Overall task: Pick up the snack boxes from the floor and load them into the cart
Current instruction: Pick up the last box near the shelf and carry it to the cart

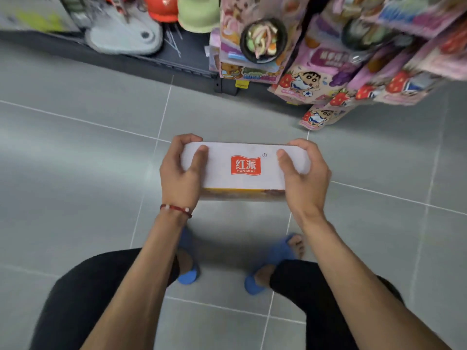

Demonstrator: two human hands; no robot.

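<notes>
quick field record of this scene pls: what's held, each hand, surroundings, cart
held item: white snack box with red logo, lifted above the floor
left hand: grips the box's left end, thumb on top, red bracelet at the wrist
right hand: grips the box's right end, thumb on top
surroundings: grey tiled floor, hanging snack packs upper right, blue slippers on the feet
cart: not in view
</notes>
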